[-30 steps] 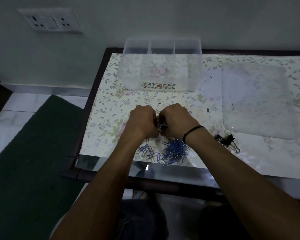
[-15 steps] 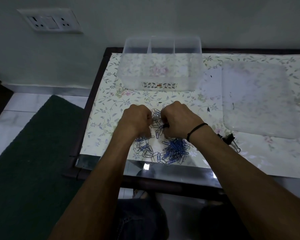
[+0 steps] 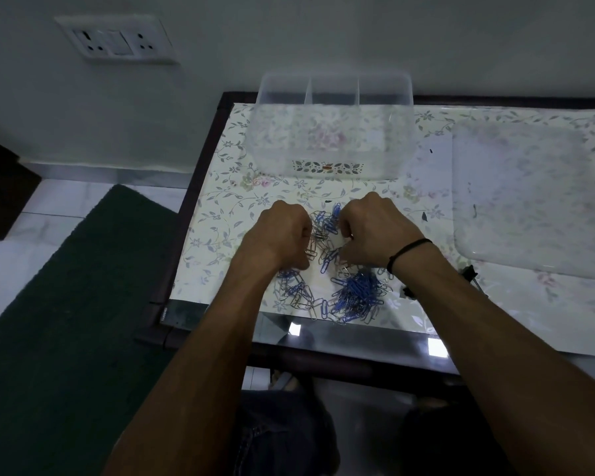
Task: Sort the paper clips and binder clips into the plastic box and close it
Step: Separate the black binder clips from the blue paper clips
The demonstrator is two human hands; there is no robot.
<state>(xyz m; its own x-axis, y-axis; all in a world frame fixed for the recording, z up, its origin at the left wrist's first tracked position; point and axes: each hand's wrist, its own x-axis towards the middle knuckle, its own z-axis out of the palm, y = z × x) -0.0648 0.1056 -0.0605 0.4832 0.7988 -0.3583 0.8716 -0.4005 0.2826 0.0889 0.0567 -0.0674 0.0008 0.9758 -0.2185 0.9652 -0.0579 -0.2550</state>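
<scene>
A clear plastic box (image 3: 289, 142) with three compartments stands open at the back of the table. Its translucent lid (image 3: 529, 201) lies flat to the right. Blue and silver paper clips (image 3: 323, 235) form a tangle between my two hands. My left hand (image 3: 279, 235) and my right hand (image 3: 378, 231) are curled into fists on either side of it, fingertips in the clips. More paper clips lie in a blue heap (image 3: 358, 293) and a looser patch (image 3: 296, 290) near the front edge. Black binder clips (image 3: 471, 273) peek out behind my right forearm.
The table has a floral cover (image 3: 217, 218) and a dark frame; its front edge is just under my forearms. A dark green mat (image 3: 66, 304) lies on the floor to the left. A wall socket (image 3: 117, 39) is at the upper left.
My hands were pressed together a second ago; they have drawn apart sideways, and a tangle of paper clips now shows between them.
</scene>
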